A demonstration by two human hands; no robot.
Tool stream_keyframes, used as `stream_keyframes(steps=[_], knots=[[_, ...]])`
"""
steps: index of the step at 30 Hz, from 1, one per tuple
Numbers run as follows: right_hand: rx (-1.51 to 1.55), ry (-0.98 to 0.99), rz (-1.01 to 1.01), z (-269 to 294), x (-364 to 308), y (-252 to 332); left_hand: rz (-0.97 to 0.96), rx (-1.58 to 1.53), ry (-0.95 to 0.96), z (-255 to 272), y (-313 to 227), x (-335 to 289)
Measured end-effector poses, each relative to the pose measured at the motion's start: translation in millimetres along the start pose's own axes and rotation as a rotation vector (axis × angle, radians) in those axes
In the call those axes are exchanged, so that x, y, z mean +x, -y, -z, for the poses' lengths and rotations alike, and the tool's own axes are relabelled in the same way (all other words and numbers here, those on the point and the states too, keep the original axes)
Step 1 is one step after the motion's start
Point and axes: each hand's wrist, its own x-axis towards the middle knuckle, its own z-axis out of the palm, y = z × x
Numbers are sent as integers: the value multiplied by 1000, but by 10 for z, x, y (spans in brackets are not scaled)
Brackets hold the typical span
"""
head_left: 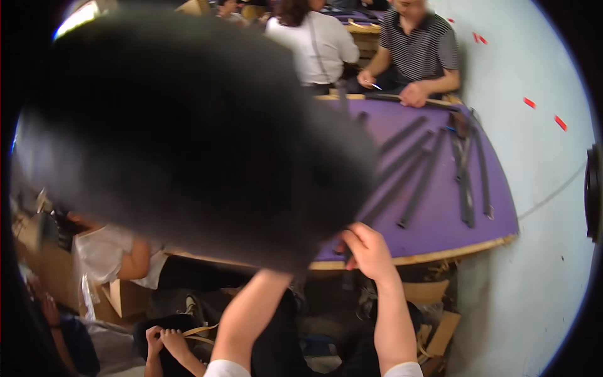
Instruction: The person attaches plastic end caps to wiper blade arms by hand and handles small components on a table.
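A large, blurred black shape looms close in front of me and covers much of the left and middle of the head view; its kind cannot be made out. My left forearm rises to its lower edge, and the left hand is hidden behind it. Beside the shape's lower right end, my right hand is closed, thumb and fingers pressed together. Small dark and reddish bits show at its fingertips, too blurred to name. Several thin black tubes lie on the purple tabletop beyond my right hand.
Across the table sits a person in a striped shirt, holding a long dark strip. Another person's hands hold a pale strip at lower left. Cardboard lies below the table's wooden edge. A pale wall stands at right.
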Motion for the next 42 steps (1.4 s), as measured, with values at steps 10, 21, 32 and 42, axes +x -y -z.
stream_keyframes(steps=[10,21,32,42], knots=[[105,186,132,-281,146,-102,8,-401,-128,434,-229,146],[244,326,11,-314,304,-28,71,91,-411,1853,-843,807],[116,422,-102,-563,415,-158,-188,1063,-499,1920,-316,1116],[101,463,-80,-636,372,-102,-117,1115,-504,1883,-21,906]])
